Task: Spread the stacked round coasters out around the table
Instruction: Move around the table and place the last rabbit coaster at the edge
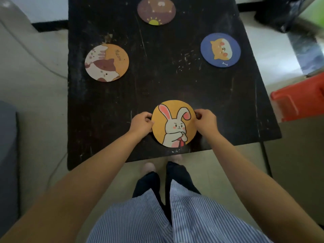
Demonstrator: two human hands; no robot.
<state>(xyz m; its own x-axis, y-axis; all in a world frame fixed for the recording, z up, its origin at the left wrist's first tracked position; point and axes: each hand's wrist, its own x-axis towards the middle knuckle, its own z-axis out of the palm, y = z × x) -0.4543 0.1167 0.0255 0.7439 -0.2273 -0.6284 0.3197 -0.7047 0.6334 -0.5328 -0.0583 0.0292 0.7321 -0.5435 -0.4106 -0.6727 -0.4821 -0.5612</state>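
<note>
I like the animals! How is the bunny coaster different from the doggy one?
The round orange rabbit coaster has an orange background; the round blue dog coaster has a blue one. The rabbit coaster lies at the near edge of the black table, gripped by the left hand and right hand; the dog coaster lies farther away on the right, untouched. Both are round with cartoon animals.

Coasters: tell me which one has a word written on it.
The cat coaster at the table's left; it reads "Meow". The other three show no readable word.

Matt printed coasters (173,124) (cork-like), scuffed dark wood tbl (157,81).
</note>
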